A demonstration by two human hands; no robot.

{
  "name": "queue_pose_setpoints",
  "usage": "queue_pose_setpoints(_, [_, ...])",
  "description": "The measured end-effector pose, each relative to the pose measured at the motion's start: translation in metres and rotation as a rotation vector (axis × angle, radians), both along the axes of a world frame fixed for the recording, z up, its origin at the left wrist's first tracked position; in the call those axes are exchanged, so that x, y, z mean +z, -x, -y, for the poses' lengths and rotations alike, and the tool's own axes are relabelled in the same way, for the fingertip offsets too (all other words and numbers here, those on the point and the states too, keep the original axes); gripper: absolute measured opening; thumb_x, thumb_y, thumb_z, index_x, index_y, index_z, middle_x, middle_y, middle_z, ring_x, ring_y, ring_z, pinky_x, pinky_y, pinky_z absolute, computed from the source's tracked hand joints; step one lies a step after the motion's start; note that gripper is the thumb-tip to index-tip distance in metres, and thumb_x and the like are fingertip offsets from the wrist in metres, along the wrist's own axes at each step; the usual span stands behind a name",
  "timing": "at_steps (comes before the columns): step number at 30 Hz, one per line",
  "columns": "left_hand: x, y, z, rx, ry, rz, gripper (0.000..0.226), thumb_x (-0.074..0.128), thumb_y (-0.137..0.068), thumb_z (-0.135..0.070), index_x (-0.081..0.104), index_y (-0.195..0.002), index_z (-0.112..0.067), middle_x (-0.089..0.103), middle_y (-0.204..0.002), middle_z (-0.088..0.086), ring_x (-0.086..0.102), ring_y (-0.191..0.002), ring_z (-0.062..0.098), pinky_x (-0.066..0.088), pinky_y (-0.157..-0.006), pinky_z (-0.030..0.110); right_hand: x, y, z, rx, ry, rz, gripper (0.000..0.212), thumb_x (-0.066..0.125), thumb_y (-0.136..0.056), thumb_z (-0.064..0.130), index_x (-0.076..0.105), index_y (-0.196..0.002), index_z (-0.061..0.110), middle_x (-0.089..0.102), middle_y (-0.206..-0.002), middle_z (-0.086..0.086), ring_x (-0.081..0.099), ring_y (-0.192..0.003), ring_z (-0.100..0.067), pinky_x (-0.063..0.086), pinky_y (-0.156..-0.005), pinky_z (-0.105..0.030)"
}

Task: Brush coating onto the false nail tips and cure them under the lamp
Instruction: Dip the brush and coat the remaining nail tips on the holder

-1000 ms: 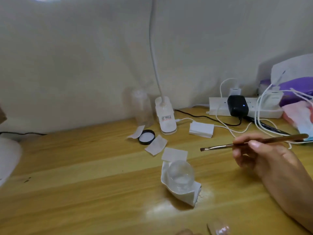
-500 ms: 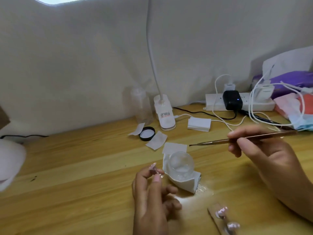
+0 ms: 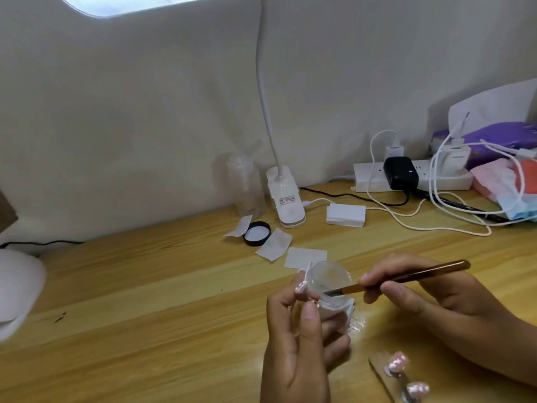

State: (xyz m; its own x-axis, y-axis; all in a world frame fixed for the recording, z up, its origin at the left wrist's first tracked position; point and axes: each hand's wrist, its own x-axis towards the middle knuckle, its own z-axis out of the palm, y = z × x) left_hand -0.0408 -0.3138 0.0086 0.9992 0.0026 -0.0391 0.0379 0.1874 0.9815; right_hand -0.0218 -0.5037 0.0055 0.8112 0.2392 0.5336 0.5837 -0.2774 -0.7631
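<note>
My left hand (image 3: 299,341) pinches a pink false nail tip (image 3: 301,286) between thumb and forefinger, held up just left of a small clear jar (image 3: 328,282). The jar sits on a folded white paper (image 3: 340,314) on the wooden desk. My right hand (image 3: 421,292) grips a brown brush (image 3: 406,277), and its dark bristles reach into the jar's open top. Two more pink nail tips (image 3: 396,363) sit on a strip at the front right. A white curing lamp (image 3: 14,289) shows at the far left edge.
A white clip lamp (image 3: 286,199) stands at the back beside a clear bottle (image 3: 247,187). A black lid (image 3: 257,233) and white paper squares (image 3: 274,244) lie behind the jar. A power strip (image 3: 406,177) with chargers and loose cables fills the back right.
My left hand rose into view holding a nail tip and moved up beside the jar. My right hand swung the brush down and left until its bristles entered the jar.
</note>
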Motion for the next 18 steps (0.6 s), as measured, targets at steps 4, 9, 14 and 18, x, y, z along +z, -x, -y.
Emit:
queue_pose_setpoints(4, [-0.0023,-0.0005,-0.0009,-0.030,0.048,0.023,0.016,0.050,-0.069,-0.046,0.064,-0.077,-0.048,0.069,-0.104,-0.026,0.075,-0.085,0.023,0.060,-0.063,0.026,0.0018,0.0016,0.0001,0.048,-0.022,-0.031,0.019,0.056,-0.092,0.028,0.068,-0.107,0.026,0.070,-0.095,0.013,0.069,-0.091,-0.010,0.051,-0.083,-0.018])
queue_pose_setpoints(9, [-0.0007,0.0001,-0.0018,-0.063,0.147,0.022,0.022,0.048,-0.076,-0.040,0.060,-0.093,-0.034,0.071,-0.105,-0.023,0.074,-0.089,0.029,0.061,-0.071,0.030,0.0002,0.0050,0.0035,0.110,-0.037,-0.042,0.021,0.052,-0.093,0.021,0.067,-0.108,0.019,0.068,-0.098,0.008,0.068,-0.091,-0.015,0.052,-0.082,-0.023])
queue_pose_setpoints(14, [0.0000,0.0022,-0.0018,-0.118,0.140,0.035,0.020,0.048,-0.078,-0.038,0.062,-0.093,-0.034,0.067,-0.117,-0.022,0.073,-0.094,0.029,0.060,-0.075,0.029,0.0014,0.0044,0.0040,0.017,0.032,0.114,0.020,0.048,-0.094,0.016,0.065,-0.103,0.011,0.064,-0.096,0.007,0.064,-0.088,-0.013,0.050,-0.079,-0.023])
queue_pose_setpoints(18, [0.0001,0.0040,0.0000,-0.125,0.135,0.070,0.019,0.050,-0.078,-0.038,0.066,-0.088,-0.038,0.066,-0.121,-0.018,0.073,-0.096,0.029,0.060,-0.080,0.029,0.0022,0.0041,0.0012,-0.052,0.199,0.265,0.019,0.048,-0.095,0.016,0.063,-0.105,0.013,0.062,-0.097,0.007,0.061,-0.091,-0.013,0.049,-0.079,-0.028])
